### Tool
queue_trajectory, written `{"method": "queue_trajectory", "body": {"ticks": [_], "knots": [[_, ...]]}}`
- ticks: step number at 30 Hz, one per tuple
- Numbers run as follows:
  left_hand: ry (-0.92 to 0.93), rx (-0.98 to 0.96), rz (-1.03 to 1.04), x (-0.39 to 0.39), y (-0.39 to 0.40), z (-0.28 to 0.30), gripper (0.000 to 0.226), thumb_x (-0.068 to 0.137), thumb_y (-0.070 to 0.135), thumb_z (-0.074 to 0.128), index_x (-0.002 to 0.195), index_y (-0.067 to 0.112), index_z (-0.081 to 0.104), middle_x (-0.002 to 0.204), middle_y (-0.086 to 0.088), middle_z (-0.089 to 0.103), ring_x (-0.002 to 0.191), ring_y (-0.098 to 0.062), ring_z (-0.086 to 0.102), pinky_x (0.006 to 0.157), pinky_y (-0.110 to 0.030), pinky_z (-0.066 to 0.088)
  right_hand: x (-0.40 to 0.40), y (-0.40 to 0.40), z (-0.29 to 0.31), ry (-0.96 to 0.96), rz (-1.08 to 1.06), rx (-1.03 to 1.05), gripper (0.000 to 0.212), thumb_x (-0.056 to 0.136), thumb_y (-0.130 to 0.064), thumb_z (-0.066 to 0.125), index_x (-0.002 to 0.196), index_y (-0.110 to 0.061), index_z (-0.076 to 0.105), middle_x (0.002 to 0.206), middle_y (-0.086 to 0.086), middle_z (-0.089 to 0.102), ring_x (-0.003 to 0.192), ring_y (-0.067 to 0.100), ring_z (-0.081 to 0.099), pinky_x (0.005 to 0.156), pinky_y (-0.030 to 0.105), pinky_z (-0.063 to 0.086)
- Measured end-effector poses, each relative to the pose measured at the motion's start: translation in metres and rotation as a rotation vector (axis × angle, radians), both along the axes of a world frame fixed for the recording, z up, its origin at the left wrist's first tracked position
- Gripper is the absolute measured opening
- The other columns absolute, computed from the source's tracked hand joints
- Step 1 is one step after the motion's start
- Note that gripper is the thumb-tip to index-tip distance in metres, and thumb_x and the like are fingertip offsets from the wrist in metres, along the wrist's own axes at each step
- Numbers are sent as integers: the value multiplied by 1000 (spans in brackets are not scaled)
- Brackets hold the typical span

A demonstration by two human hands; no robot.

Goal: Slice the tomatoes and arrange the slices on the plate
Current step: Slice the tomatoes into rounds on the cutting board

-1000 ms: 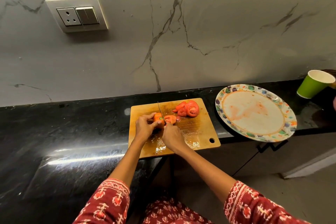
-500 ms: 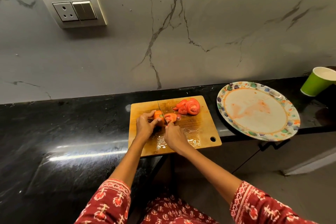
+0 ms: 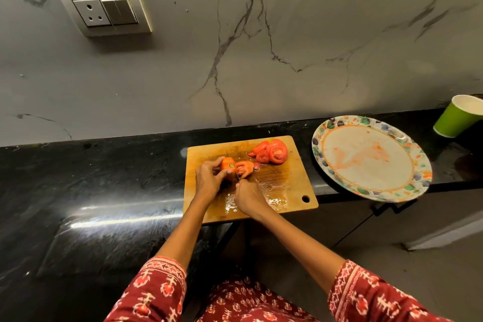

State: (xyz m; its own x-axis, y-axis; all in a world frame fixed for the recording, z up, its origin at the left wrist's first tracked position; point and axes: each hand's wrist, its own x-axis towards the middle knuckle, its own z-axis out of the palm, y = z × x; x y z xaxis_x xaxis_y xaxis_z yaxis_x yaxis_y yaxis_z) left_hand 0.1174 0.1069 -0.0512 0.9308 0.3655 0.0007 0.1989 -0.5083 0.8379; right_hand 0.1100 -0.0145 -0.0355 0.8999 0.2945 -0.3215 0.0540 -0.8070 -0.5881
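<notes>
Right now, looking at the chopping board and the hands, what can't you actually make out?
All in the head view:
- Knife: handle hidden inside the right hand; only a thin blade shows.
- Tomato: its left side is covered by the left hand, so how much is uncut is unclear.
- Slices at the board's far corner: they overlap, too small to count.
- Green cup: cut off by the right edge; contents unseen.

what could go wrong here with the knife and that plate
The left hand grips the tomato with its fingers right beside the knife, so a slip could nick them. The plate overhangs the counter edge and could tip when slices are loaded. Juice on the cutting board may let the tomato slide.
</notes>
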Motion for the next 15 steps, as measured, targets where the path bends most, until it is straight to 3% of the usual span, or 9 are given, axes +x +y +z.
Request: {"method": "queue_trajectory", "body": {"ticks": [9, 15], "knots": [[-29, -4, 21, -3, -1, -1, 49, 80, 9, 68, 126, 1, 53, 122, -17, 60, 111, -28, 58, 92, -32, 48, 11, 9, 1, 62, -18, 0, 30, 100, -16, 36, 108, 3, 58, 115, 24, 60, 104, 37, 57, 71, 31, 38], [-22, -43, 30, -3, -1, -1, 48, 80, 9, 68, 126, 3, 54, 123, -16, 59, 111, -28, 58, 89, -29, 47, 8, -1, 8, -50, -44, 27, 27, 99, -15, 36, 107, 0, 57, 111, 22, 61, 101, 37, 58, 74, 37, 44]]}}
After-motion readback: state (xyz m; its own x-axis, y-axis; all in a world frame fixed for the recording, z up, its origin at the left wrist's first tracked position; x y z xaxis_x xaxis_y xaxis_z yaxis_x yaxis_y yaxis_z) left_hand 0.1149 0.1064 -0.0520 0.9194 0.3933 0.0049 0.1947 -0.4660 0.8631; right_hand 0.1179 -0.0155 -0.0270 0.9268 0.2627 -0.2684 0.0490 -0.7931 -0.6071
